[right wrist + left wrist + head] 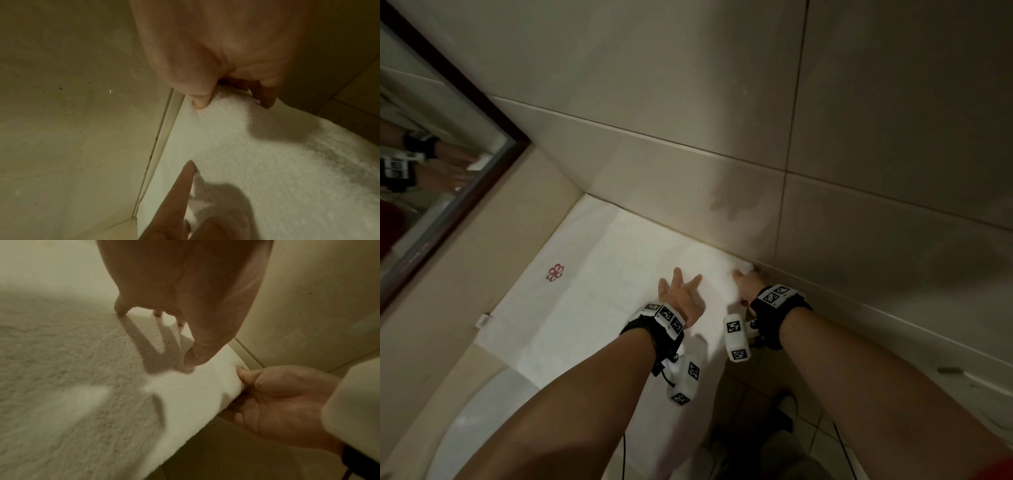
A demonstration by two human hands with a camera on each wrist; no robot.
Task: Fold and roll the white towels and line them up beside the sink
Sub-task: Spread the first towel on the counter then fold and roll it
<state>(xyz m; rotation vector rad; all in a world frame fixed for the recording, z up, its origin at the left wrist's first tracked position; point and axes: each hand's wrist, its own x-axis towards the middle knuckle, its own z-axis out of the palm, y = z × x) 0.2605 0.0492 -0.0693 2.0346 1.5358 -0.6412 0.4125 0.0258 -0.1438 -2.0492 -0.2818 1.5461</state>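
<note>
A white towel (602, 291) with a red embroidered emblem (555, 273) lies spread flat on the counter, its far edge along the tiled wall. My left hand (681, 294) rests on it palm down with the fingers straight and spread (121, 308). My right hand (746, 282) is at the towel's right corner by the wall. In the left wrist view this right hand (277, 394) pinches the towel's (82, 386) edge, thumb on top and fingers underneath. The right wrist view shows the thumb (200, 100) and fingers pressed into the towel (267, 162), with a left finger (180, 186) nearby.
A dark-framed mirror (448, 154) hangs at the left. Beige wall tiles (722, 137) rise right behind the towel. A white sink basin (482, 411) curves at the lower left. A small tag (483, 321) sticks out at the towel's left edge. Floor tiles (774, 411) show below.
</note>
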